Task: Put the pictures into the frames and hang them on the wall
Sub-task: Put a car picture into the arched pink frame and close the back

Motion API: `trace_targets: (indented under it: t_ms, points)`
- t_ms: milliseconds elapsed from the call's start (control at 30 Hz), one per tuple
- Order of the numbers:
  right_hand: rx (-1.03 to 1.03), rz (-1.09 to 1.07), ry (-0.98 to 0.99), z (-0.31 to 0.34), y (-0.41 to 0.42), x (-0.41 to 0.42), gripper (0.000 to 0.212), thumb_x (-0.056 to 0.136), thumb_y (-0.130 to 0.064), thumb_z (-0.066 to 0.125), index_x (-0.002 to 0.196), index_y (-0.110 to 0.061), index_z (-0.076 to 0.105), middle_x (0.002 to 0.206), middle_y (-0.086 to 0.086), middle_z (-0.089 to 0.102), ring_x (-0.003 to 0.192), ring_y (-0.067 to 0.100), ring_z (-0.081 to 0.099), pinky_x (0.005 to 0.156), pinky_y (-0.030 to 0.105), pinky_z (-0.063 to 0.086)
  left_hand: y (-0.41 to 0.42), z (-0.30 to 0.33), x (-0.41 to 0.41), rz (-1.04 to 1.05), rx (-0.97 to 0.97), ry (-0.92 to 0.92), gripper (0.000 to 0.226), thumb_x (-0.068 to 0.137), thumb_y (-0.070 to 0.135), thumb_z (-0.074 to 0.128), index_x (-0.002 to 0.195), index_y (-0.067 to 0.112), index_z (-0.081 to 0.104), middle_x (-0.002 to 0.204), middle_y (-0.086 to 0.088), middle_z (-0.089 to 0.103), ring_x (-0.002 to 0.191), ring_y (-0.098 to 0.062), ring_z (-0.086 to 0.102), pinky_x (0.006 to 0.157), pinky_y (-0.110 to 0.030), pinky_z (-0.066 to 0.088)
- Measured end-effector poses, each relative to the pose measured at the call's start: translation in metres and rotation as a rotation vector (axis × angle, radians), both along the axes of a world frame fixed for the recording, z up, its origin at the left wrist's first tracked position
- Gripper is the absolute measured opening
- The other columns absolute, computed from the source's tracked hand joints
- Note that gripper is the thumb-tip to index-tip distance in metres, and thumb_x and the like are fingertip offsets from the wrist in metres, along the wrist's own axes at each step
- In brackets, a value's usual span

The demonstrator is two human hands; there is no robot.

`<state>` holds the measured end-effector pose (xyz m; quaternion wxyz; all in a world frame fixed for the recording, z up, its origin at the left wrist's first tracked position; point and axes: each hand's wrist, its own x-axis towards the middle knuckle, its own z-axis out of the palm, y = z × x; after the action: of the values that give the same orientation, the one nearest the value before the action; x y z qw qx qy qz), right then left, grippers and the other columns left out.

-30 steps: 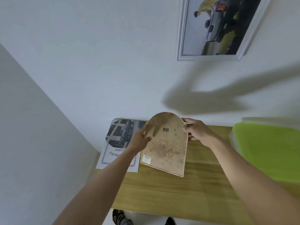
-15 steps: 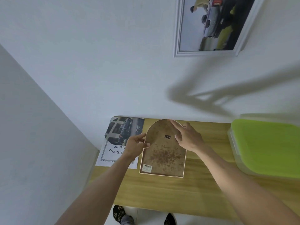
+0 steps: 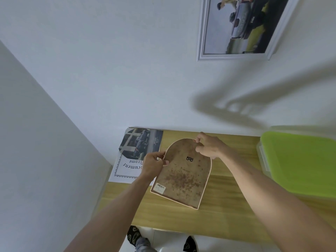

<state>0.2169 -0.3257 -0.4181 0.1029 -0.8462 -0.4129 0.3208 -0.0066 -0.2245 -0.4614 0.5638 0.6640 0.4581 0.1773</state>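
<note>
An arched picture frame (image 3: pixel 183 174) is seen at centre frame, back side up, over the wooden counter (image 3: pixel 227 202). Its brown, stained backing board faces the camera, with a small black hanger (image 3: pixel 189 158) near the arched top and a barcode sticker (image 3: pixel 160 187) at the lower left corner. The frame appears tilted, its straight bottom edge toward lower centre; whether that edge rests on the counter cannot be told.

The left hand (image 3: pixel 153 165) is closed on the frame's left edge, thumb on the backing. The right hand (image 3: pixel 209 147) is at the upper right curve of the arch, its fingers (image 3: pixel 199 140) curled and pinching at the rim.

A car picture (image 3: pixel 142 142) lies flat on the counter at left of centre, against the wall, partly overlapping a printed insert sheet (image 3: pixel 125 168) with ornate lettering. A clear bin with a green lid (image 3: pixel 298 160) sits at the right edge of the counter. A white-framed photo (image 3: pixel 241 28) is mounted on the wall at upper right.
</note>
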Motion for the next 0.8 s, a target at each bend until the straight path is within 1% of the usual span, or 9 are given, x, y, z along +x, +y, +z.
trace_targets:
  t_ms: [100,167,267,300,367,433,533,667,800]
  points:
    - [-0.011,-0.045,-0.003,0.003,0.002,0.0,0.016,0.088,-0.04,0.049,0.101,-0.031,0.051,0.101,-0.007,0.052,0.071,0.024,0.069,0.078,0.04,0.058,-0.003,-0.002,0.001,-0.011,0.02,0.013,0.053,0.071,-0.008,0.07,0.082,0.044,0.075,0.074,0.011,0.074,0.074,-0.008,0.065,0.08,-0.033,0.057]
    - [-0.016,-0.057,0.001,0.006,0.006,0.001,0.021,0.09,-0.043,0.048,0.097,-0.024,0.054,0.097,-0.01,0.053,0.069,0.025,0.072,0.083,0.039,0.055,-0.003,-0.002,0.002,-0.008,0.009,0.017,0.049,0.072,-0.009,0.07,0.087,0.038,0.077,0.073,0.012,0.072,0.075,-0.008,0.064,0.08,-0.032,0.056]
    - [0.025,-0.021,-0.016,0.005,0.01,0.001,0.019,0.085,-0.034,0.048,0.08,-0.016,0.053,0.088,0.005,0.064,0.073,0.023,0.07,0.07,0.033,0.053,-0.002,-0.003,0.004,0.022,-0.015,0.004,0.046,0.073,-0.009,0.069,0.089,0.034,0.078,0.073,0.009,0.071,0.075,-0.007,0.064,0.076,-0.027,0.054]
    - [0.051,-0.003,-0.036,0.004,0.01,0.001,0.018,0.083,-0.031,0.048,0.08,-0.015,0.055,0.094,0.01,0.067,0.076,0.021,0.067,0.068,0.033,0.052,-0.002,-0.002,0.005,0.037,-0.023,-0.003,0.045,0.074,-0.009,0.069,0.089,0.034,0.078,0.074,0.009,0.071,0.074,-0.007,0.064,0.073,-0.024,0.054]
    - [0.099,0.023,-0.037,0.003,0.009,0.001,0.02,0.084,-0.031,0.048,0.099,-0.025,0.06,0.111,0.002,0.061,0.092,0.019,0.062,0.079,0.037,0.053,-0.001,-0.003,0.005,0.065,-0.052,-0.025,0.045,0.075,-0.01,0.068,0.087,0.033,0.078,0.074,0.009,0.073,0.072,-0.007,0.065,0.066,-0.02,0.055]
    - [0.152,0.051,-0.041,0.0,0.006,0.0,0.033,0.088,-0.031,0.049,0.119,-0.039,0.054,0.121,-0.005,0.052,0.105,0.018,0.057,0.089,0.039,0.05,0.002,-0.005,0.004,0.085,-0.087,-0.045,0.046,0.075,-0.011,0.067,0.088,0.031,0.078,0.077,0.007,0.076,0.072,-0.009,0.068,0.062,-0.019,0.055]
    - [0.238,0.082,-0.125,-0.007,0.003,-0.002,0.045,0.093,-0.025,0.05,0.136,-0.038,0.048,0.13,-0.005,0.053,0.118,0.019,0.054,0.093,0.038,0.047,0.004,-0.007,0.002,0.097,-0.129,-0.068,0.046,0.076,-0.013,0.065,0.09,0.029,0.08,0.083,0.0,0.077,0.075,-0.015,0.07,0.064,-0.024,0.058]
    - [0.273,0.045,-0.136,-0.016,0.002,-0.004,0.043,0.094,-0.021,0.051,0.136,-0.031,0.054,0.134,-0.005,0.058,0.122,0.019,0.054,0.097,0.039,0.049,0.002,-0.011,0.001,0.11,-0.12,-0.035,0.046,0.076,-0.01,0.066,0.086,0.033,0.079,0.082,0.003,0.077,0.075,-0.014,0.071,0.064,-0.024,0.059]
    - [0.214,0.007,-0.124,-0.015,0.007,0.003,0.033,0.092,-0.021,0.051,0.124,-0.02,0.059,0.124,0.0,0.062,0.108,0.019,0.058,0.09,0.038,0.052,0.0,-0.017,-0.001,0.108,-0.135,-0.013,0.048,0.074,-0.008,0.069,0.079,0.038,0.079,0.081,0.005,0.077,0.079,-0.017,0.072,0.074,-0.034,0.061]
